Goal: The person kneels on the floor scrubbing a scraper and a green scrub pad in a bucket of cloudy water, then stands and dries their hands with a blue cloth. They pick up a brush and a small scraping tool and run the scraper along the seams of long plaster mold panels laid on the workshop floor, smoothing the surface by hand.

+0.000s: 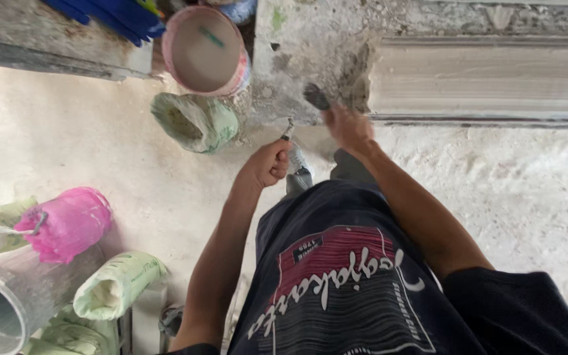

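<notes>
Gripping a tool (288,129) in a fisted left hand (269,163), right hand (348,126) — blurred, fingers unclear — meets the rough wall (310,46), far above a dusty floor (100,144) — bucket (205,51) left.

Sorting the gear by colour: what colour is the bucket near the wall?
The bucket is pink, its inside coated pale grey, seen in the head view.

— That wall (310,72)?
— Rough, patchy plaster, matt grey. The moulding (488,72) beside it looks smoother.
— The bucket (206,51)?
— Pink plastic, smeared pale inside. The sacks (195,121) are woven plastic, dull green; the pipe (8,299) is dull metal.
</notes>
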`<state>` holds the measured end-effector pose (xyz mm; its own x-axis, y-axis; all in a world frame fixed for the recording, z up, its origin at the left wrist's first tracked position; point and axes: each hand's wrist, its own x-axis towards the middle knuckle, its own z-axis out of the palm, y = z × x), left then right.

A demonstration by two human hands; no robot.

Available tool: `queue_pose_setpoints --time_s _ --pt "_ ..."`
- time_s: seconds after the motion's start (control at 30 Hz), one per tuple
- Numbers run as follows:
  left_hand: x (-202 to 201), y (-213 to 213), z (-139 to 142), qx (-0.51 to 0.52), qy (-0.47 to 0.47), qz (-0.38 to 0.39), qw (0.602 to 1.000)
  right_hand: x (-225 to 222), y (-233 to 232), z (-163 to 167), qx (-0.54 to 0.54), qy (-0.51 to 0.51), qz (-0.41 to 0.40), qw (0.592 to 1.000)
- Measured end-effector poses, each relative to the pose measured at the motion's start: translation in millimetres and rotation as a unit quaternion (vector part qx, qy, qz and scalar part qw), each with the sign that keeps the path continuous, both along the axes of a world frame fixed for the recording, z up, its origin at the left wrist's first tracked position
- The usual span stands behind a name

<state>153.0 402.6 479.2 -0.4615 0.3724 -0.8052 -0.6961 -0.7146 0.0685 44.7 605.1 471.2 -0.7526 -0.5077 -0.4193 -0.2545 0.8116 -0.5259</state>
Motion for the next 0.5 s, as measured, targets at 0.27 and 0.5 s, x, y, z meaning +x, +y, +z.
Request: queue_pose_setpoints --time_s 0.27,0.5 --pt "5.7 -4.0 0.0 0.021 -0.025 0.013 0.999 10.7 1.9 -4.7 -0.118 0.069 0.062 0.989" --pt "6.0 -9.3 -1.8 0.018 -0.06 0.033 0.998 10.6 -9.3 9.3 -0.085 0.052 0.09 0.991"
